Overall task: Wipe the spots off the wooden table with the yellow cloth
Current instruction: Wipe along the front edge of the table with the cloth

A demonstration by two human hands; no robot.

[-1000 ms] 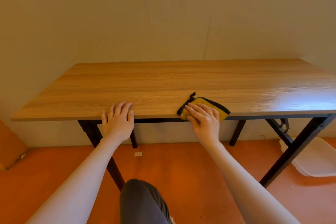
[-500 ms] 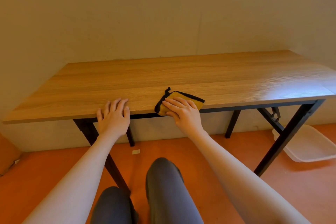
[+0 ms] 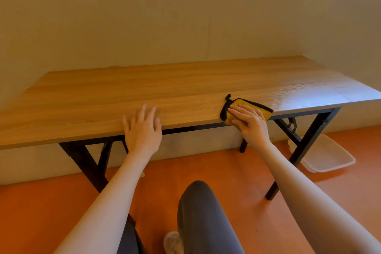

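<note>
1. The left hand (image 3: pixel 142 132) lies at the near edge of the wooden desk (image 3: pixel 165 86), fingers straight and spread on the top, holding nothing. It looks like a brace for the body while the other hand works.
2. The right hand (image 3: pixel 250 122) presses flat, straight fingers (image 3: pixel 240 110) down on the yellow cloth (image 3: pixel 250 105). This grip is a push from above, not a pinch.
3. The yellow cloth, folded and edged in black, sits at the near edge of the desk, right of the middle, partly under the fingers and slightly overhanging the rim.
4. The step in hand appears to be the wiping stroke itself. No spots are plain to see on the wood, so how much is left cannot be told.
5. The next move likely calls for steady downward pressure while sliding the cloth along the grain, and for keeping it from slipping off the near edge.
6. Around: a pale wall (image 3: pixel 185 27) behind the desk, black folding legs (image 3: pixel 305 150), an orange floor (image 3: pixel 41 202), a white plastic tub (image 3: pixel 327 156) under the right end, and the person's knee (image 3: pixel 202 202) in grey trousers. Nothing on the top blocks the stroke.
</note>
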